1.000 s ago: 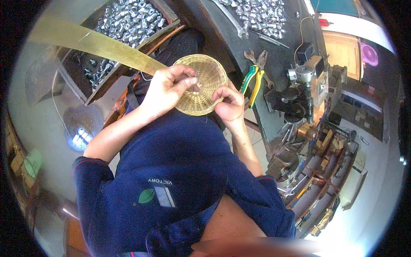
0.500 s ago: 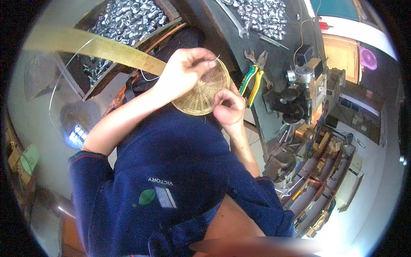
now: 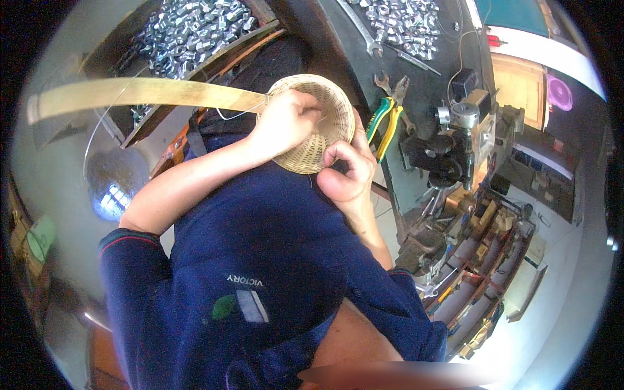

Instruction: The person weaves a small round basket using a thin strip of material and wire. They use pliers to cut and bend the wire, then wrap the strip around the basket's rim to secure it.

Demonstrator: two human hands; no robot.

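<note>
A small round woven basket (image 3: 339, 107) is tilted in front of me, its hollow facing up toward me. My right hand (image 3: 346, 170) grips its near right rim, fingers curled over the edge. Inside the basket, the fingers of my left hand (image 3: 285, 127) are closed in a pinch; whatever they hold is too small to make out. A long flat bamboo strip (image 3: 162, 91) runs left from the basket's rim beside my left wrist. Thin wire (image 3: 91, 140) loops across the strip, and a short piece shows where strip and rim meet.
Metal nuts fill a wooden tray (image 3: 257, 38) at the far left. More nuts (image 3: 406, 26), a wrench (image 3: 356, 27) and green-yellow pliers (image 3: 388, 120) lie on the dark bench (image 3: 403, 188) to the right. Beyond stand a small machine (image 3: 455, 146) and a tool rack (image 3: 478, 279).
My left hand has moved from the far rim down into the basket. The basket has tipped, showing more of its inside, and the bamboo strip has swung lower. My right hand keeps its grip.
</note>
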